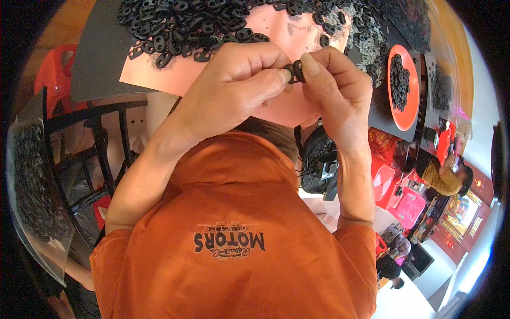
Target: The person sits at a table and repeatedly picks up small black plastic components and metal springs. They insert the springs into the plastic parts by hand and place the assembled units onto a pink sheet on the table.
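Observation:
In front of my chest a small black plastic cord lock (pixel 296 72) is pinched between both hands. My left hand (pixel 241 80) is closed, thumb and forefinger holding the left side of the piece. My right hand (pixel 340 87) grips its other side, thumb on top and fingers curled. The fingertips hide most of the piece. Beyond the hands lies a heap of black two-holed cord lock parts (pixel 183 24) on a pink sheet (pixel 151 80). To the right of it is a pile of small, thin greyish pieces, perhaps springs (pixel 366 45).
A red plate (pixel 406 123) with small black parts sits on the dark table (pixel 380 109) at my right. At far left are a red plastic stool (pixel 50 69), a black metal frame (pixel 98 119) and a clear container of dark pieces (pixel 34 181). Another person (pixel 446 178) is farther right.

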Tool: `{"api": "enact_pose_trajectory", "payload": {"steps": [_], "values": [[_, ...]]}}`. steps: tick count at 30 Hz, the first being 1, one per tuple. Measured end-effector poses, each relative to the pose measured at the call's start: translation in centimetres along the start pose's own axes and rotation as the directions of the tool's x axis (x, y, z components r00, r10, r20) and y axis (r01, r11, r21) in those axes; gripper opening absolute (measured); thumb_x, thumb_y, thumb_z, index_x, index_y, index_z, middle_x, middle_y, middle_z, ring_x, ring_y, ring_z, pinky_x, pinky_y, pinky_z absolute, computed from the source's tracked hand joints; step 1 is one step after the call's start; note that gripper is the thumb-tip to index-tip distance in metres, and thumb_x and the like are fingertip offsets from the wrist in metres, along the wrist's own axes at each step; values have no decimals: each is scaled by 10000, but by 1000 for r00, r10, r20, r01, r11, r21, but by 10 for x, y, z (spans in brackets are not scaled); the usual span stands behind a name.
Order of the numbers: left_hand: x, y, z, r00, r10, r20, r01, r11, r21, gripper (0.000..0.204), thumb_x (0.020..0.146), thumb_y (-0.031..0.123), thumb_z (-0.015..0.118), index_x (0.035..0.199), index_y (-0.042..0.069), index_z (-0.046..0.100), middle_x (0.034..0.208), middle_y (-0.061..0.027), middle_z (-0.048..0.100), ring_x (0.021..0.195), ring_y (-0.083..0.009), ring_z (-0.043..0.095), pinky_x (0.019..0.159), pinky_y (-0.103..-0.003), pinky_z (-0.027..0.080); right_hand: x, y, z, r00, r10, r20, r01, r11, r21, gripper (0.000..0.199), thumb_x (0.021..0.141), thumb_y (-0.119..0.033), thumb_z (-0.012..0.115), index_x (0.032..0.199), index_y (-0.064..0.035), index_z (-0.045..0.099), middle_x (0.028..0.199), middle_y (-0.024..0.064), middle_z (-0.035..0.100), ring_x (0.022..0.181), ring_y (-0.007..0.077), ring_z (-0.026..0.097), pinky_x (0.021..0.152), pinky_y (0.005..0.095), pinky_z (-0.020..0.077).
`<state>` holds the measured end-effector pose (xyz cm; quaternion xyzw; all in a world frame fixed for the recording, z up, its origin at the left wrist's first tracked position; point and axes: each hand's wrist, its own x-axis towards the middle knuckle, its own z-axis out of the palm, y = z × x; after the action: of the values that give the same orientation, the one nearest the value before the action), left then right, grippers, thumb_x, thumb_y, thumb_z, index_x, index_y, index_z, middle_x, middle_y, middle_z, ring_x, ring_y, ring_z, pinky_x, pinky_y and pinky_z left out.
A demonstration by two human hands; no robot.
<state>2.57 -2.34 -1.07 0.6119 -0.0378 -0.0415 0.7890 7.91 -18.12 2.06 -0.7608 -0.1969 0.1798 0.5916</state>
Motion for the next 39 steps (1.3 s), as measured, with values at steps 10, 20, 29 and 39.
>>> {"api": "enact_pose_trajectory", "payload": {"steps": [10, 20, 29, 39], "values": [[0, 0, -1, 1000, -7, -25, 6, 1000, -10, 195, 820, 104, 496, 642, 25, 501, 571, 48, 427, 525, -19, 362, 459, -212, 283, 2, -3, 4, 998, -62, -2, 62, 994, -89, 176, 882, -143, 558, 770, -9, 573, 583, -24, 494, 558, 21, 410, 466, 202, 334], [-1, 11, -2, 995, -58, -81, 51, 995, -86, 177, 826, 114, 511, 782, -15, 623, 583, 11, 512, 518, -38, 450, 459, -198, 329, 6, 17, 3, 747, -648, 146, 594, 553, -584, 197, 770, -114, 666, 909, -11, 572, 701, 91, 530, 559, 245, 541, 502, 337, 449], [-1, 5, -7, 990, -123, -69, 110, 979, -171, 206, 832, 172, 526, 883, 11, 643, 573, 31, 516, 422, -34, 419, 369, -178, 289, 4, 5, 8, 811, -557, 179, 514, 532, -673, 333, 709, -213, 717, 937, -35, 551, 704, 67, 506, 545, 225, 543, 461, 325, 465], [5, 14, -7, 988, -152, 21, 153, 987, -45, 265, 823, 152, 494, 605, 13, 554, 510, 13, 478, 437, -42, 440, 391, -211, 325, 5, -11, -10, 777, -443, 448, 626, 469, -622, 412, 693, -144, 729, 1036, 2, 556, 708, 79, 530, 543, 186, 575, 447, 292, 453]]}}
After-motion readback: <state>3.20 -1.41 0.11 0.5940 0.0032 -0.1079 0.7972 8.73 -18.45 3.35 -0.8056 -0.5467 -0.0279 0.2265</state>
